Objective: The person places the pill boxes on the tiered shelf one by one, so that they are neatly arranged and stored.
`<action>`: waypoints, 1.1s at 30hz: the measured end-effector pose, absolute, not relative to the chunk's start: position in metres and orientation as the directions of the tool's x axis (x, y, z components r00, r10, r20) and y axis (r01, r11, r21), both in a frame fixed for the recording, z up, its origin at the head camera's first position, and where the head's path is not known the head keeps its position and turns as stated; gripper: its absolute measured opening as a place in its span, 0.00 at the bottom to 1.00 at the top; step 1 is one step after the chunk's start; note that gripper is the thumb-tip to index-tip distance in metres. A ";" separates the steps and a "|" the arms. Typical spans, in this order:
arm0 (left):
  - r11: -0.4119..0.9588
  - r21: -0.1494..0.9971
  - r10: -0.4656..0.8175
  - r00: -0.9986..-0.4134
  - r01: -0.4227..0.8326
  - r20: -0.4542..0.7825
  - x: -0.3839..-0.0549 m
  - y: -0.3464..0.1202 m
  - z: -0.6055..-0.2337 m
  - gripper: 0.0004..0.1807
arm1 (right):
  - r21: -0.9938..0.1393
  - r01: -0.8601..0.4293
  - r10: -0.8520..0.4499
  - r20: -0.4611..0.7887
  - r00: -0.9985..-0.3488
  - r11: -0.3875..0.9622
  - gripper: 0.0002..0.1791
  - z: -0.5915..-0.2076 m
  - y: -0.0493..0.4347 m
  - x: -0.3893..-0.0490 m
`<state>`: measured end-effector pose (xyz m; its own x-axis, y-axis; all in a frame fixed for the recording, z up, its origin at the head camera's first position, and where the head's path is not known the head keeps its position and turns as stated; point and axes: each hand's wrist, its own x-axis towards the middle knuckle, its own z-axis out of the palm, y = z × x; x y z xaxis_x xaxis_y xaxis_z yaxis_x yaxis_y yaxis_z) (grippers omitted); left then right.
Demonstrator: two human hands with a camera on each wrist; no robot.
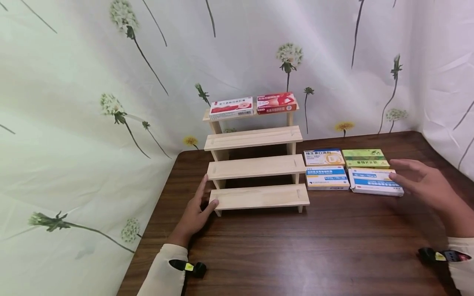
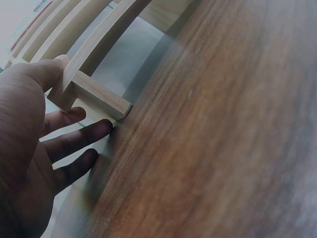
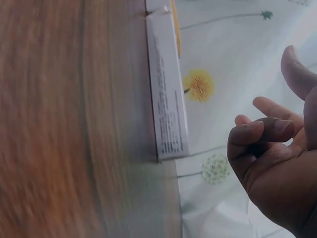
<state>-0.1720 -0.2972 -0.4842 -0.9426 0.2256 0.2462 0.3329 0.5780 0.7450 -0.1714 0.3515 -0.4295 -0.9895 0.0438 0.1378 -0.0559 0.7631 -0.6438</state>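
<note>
A four-tier wooden step rack (image 1: pixel 259 197) stands on the table. My left hand (image 1: pixel 194 213) touches its left end, the thumb on the lowest board; the left wrist view shows the hand (image 2: pixel 34 134) with its other fingers fairly straight beside the board end (image 2: pixel 64 94). Over the right edge of a white-and-blue medicine box (image 1: pixel 375 181) hovers my right hand (image 1: pixel 429 185), holding nothing. From the right wrist, the hand (image 3: pixel 277 144) appears apart from the box (image 3: pixel 168 89), some fingers loosely bent.
On the top tier lie a white-and-red box (image 1: pixel 231 107) and a red box (image 1: pixel 277 102). Beside the rack are a vitamin D box (image 1: pixel 323 158), another white-and-blue box (image 1: pixel 326 179) and a green box (image 1: pixel 364 158). A dandelion-print curtain (image 1: pixel 240 61) hangs behind the table (image 1: pixel 277 255).
</note>
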 end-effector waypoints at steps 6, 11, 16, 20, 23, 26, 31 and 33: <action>0.583 0.746 0.221 -0.946 0.323 0.237 -0.173 -0.297 -0.484 0.49 | -0.632 -0.035 0.063 0.132 -0.989 0.774 0.36 -0.433 0.366 -0.165; 0.581 0.751 0.216 -0.949 0.313 0.228 -0.174 -0.297 -0.484 0.49 | -0.652 -0.024 0.067 0.113 -0.991 0.758 0.38 -0.436 0.374 -0.162; 0.583 0.752 0.214 -0.951 0.307 0.222 -0.174 -0.295 -0.484 0.49 | -0.673 0.007 0.060 0.055 -0.997 0.740 0.41 -0.444 0.382 -0.163; 0.579 0.754 0.213 -0.951 0.309 0.226 -0.172 -0.295 -0.482 0.49 | -0.677 -0.009 0.011 0.025 -1.000 0.736 0.42 -0.452 0.388 -0.169; 0.584 0.747 0.217 -0.948 0.318 0.234 -0.172 -0.295 -0.482 0.49 | -0.699 -0.025 -0.003 0.032 -0.999 0.714 0.42 -0.461 0.391 -0.171; 0.593 0.735 0.225 -0.945 0.327 0.239 -0.172 -0.295 -0.481 0.49 | -0.744 -0.044 -0.008 0.052 -0.999 0.667 0.40 -0.469 0.391 -0.171; 0.597 0.735 0.223 -0.946 0.322 0.233 -0.173 -0.295 -0.482 0.50 | -0.764 -0.070 -0.029 0.067 -0.997 0.642 0.41 -0.475 0.388 -0.174; 0.596 0.736 0.221 -0.947 0.320 0.232 -0.173 -0.296 -0.482 0.51 | -0.753 -0.074 -0.039 0.064 -0.997 0.654 0.43 -0.476 0.386 -0.176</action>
<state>-0.1725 -0.2958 -0.4819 -0.9473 0.2211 0.2320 0.3195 0.5963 0.7364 -0.1761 0.3864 -0.4757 -0.9972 -0.0386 0.0640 -0.0736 0.6539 -0.7530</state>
